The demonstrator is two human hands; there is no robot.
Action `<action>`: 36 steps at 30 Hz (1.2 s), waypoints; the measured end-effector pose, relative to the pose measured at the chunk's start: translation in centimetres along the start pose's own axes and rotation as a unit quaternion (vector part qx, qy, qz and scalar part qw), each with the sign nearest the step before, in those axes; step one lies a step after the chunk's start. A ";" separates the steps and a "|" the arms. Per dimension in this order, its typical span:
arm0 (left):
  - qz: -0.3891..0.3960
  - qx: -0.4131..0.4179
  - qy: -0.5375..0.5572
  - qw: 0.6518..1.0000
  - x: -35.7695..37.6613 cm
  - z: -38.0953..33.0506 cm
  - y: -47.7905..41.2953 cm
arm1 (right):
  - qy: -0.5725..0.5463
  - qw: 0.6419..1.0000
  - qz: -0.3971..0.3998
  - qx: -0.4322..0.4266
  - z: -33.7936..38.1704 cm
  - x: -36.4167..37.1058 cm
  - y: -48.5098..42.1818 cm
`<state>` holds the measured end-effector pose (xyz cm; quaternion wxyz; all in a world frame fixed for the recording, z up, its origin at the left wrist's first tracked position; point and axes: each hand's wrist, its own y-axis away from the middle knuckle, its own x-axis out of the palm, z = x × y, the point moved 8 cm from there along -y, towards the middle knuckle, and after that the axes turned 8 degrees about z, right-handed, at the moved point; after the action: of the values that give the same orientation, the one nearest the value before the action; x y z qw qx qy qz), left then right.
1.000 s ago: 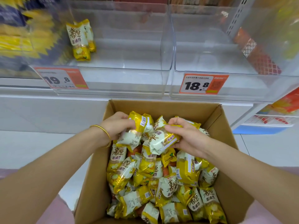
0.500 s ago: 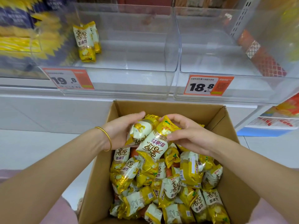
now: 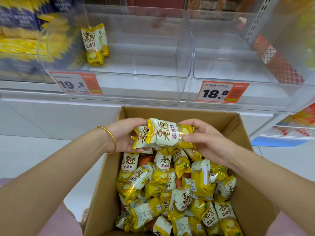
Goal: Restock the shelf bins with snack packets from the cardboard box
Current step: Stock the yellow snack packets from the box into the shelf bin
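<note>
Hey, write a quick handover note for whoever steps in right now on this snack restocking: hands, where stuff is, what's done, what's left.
Hands: the left hand grips one end of a small bunch of packets. The right hand pinches the other end. The bunch is held above the cardboard box.
Done: a couple of standing packets are in the left bin, tagged 19.8, near its left wall.
The right bin, tagged 18.8, shows no packets.
Left: shelve the held bunch, then move the loose packets heaped in the box.
</note>
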<state>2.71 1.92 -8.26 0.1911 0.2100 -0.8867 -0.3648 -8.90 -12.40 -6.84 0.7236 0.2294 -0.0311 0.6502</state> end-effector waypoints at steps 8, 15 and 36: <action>0.080 0.022 -0.094 0.992 1.6 -1.8 2.6 | 0.399 0.915 0.027 -0.062 2.6 2.2 0.3; 0.082 0.112 -0.212 0.967 2.7 -3.3 3.2 | 0.630 0.768 0.039 -0.112 3.3 4.4 0.7; -0.093 0.439 -0.002 0.894 -5.1 -15.6 13.3 | 0.320 0.915 0.089 -0.229 18.2 12.5 -5.9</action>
<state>11.56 4.26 10.75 0.0427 0.3535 -0.9334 0.0446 3.20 -7.89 11.97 0.6667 -0.1667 0.0336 0.7257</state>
